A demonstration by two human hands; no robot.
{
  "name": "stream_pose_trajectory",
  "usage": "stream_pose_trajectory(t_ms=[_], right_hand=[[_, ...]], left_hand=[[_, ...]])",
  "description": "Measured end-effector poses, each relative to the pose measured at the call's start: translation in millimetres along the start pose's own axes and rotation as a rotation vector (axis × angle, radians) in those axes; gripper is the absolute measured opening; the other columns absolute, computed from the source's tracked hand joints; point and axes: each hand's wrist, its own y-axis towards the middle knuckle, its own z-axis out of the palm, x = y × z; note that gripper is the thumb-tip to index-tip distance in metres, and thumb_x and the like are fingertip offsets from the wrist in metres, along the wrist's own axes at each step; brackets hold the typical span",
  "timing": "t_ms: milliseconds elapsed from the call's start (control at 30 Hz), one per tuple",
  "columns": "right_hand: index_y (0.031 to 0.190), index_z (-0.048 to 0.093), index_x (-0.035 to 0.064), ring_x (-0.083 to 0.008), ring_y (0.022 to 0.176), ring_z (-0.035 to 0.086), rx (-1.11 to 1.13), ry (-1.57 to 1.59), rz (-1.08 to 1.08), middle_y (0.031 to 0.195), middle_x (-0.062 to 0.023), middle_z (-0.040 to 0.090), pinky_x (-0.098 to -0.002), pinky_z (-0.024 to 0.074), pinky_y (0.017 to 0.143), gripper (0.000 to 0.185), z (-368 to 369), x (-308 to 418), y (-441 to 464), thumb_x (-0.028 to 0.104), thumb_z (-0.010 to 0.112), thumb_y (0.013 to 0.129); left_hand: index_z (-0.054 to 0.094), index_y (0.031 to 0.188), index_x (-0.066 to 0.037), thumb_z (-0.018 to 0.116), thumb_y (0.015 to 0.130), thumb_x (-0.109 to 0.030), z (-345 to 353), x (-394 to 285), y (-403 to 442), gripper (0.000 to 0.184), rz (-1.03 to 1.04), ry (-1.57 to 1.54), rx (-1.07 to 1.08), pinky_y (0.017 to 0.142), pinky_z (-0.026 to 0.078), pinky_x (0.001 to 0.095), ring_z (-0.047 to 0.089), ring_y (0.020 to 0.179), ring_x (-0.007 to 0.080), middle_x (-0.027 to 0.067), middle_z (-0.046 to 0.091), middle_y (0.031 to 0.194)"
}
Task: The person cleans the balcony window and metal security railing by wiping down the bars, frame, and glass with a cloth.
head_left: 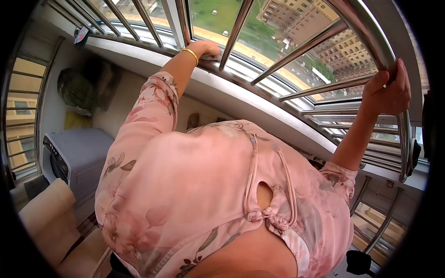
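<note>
My left hand [204,47], with a gold bracelet at the wrist, reaches between the upright bars down to the window sill. Its fingers are bent over a small greyish bunched thing, which looks like a cloth [214,58]; most of it is hidden under the hand. Close to its right stands a shiny metal bar [230,39] of the window guard. My right hand [388,90] is raised at the right and wrapped round the thick curved metal rail [378,39] of the same guard.
Beyond the glass lie a lawn [211,16] and tall buildings [301,18], far below. A white ledge [134,54] runs under the bars. At left are a grey washing machine [83,146], a dark green bundle [76,88] and a beige padded piece [48,211].
</note>
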Motion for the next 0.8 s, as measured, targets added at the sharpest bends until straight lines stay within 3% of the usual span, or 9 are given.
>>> stream_pose_trajectory(t_ms=[167,300,400,433,533,567,633,667,800], right_hand=[[0.1,0.06,0.0151,-0.01,0.08,0.061,-0.021,0.054,0.048,0.09,0.0055,0.066,-0.0248,0.0475,0.064,0.032,3,1,-4,0.04,0.042,0.094],[0.1,0.059,0.0126,-0.0109,0.08,0.062,-0.042,0.085,0.028,0.091,0.0049,0.067,-0.0245,0.0483,0.064,0.032,5,0,-5,0.038,0.042,0.095],[0.1,0.06,0.0116,-0.0113,0.079,0.063,-0.009,0.056,0.041,0.092,0.0043,0.067,-0.0245,0.0495,0.064,0.031,-2,2,-3,0.037,0.043,0.095],[0.1,0.06,0.0115,-0.0113,0.079,0.063,0.008,0.046,0.041,0.092,0.0043,0.067,-0.0246,0.0497,0.064,0.031,-3,2,-4,0.037,0.044,0.095],[0.101,0.06,0.016,-0.0099,0.083,0.062,0.009,0.099,0.102,0.093,0.0067,0.066,-0.0246,0.0467,0.068,0.031,0,-1,-12,0.042,0.045,0.093],[0.102,0.06,0.0165,-0.0091,0.084,0.062,0.024,0.1,0.105,0.093,0.007,0.066,-0.024,0.0462,0.069,0.031,0,-1,-13,0.042,0.045,0.093],[0.103,0.06,0.0175,-0.0077,0.085,0.061,0.055,0.102,0.111,0.094,0.0077,0.067,-0.0229,0.0452,0.071,0.031,-1,-3,-15,0.043,0.045,0.093],[0.103,0.06,0.0172,-0.0073,0.085,0.061,0.059,0.108,0.103,0.094,0.0076,0.067,-0.0224,0.0453,0.071,0.03,-2,-3,-14,0.042,0.045,0.093],[0.101,0.061,0.0155,-0.0062,0.082,0.061,0.054,0.069,0.061,0.09,0.0076,0.067,-0.0208,0.0464,0.069,0.03,0,-5,-10,0.039,0.044,0.094]], left_hand=[[0.064,0.096,-0.004,0.054,0.082,-0.033,15,-40,16,0.034,0.064,-0.207,0.185,0.065,0.044,0.0325,0.057,0.072,0.0174,0.0071,0.064,0.083],[0.064,0.097,0.003,0.062,0.082,-0.03,34,-73,0,0.036,0.188,-0.958,0.513,0.068,0.046,0.0282,0.06,0.074,0.0148,0.0075,0.066,0.088],[0.065,0.095,0.004,0.061,0.083,-0.031,9,-81,-27,0.037,0.265,-0.377,0.372,0.069,0.046,0.0279,0.059,0.075,0.0142,0.0082,0.065,0.088],[0.065,0.094,0.003,0.06,0.084,-0.031,11,-75,-25,0.036,0.266,-0.404,0.324,0.069,0.046,0.0278,0.059,0.075,0.0139,0.0081,0.065,0.087],[0.065,0.095,0.002,0.055,0.086,-0.032,16,-40,-1,0.037,0.303,-0.487,0.056,0.068,0.046,0.0281,0.057,0.075,0.0128,0.0067,0.064,0.085],[0.062,0.091,0.002,0.051,0.089,-0.032,32,-27,-1,0.035,0.334,-0.777,-0.145,0.069,0.044,0.0317,0.058,0.076,0.0163,0.0084,0.065,0.083],[0.06,0.092,0.003,0.047,0.091,-0.035,65,16,10,0.04,0.366,-0.785,-0.704,0.07,0.045,0.0339,0.059,0.077,0.0176,0.0095,0.065,0.082],[0.059,0.093,0.004,0.042,0.094,-0.036,66,-7,-47,0.044,0.296,-0.597,-0.985,0.07,0.047,0.0349,0.061,0.077,0.0187,0.0099,0.065,0.082],[0.053,0.11,0.001,0.036,0.098,-0.04,93,19,-125,0.046,0.295,-1.329,-1.168,0.075,0.049,0.033,0.06,0.083,0.0206,0.0092,0.063,0.094]])
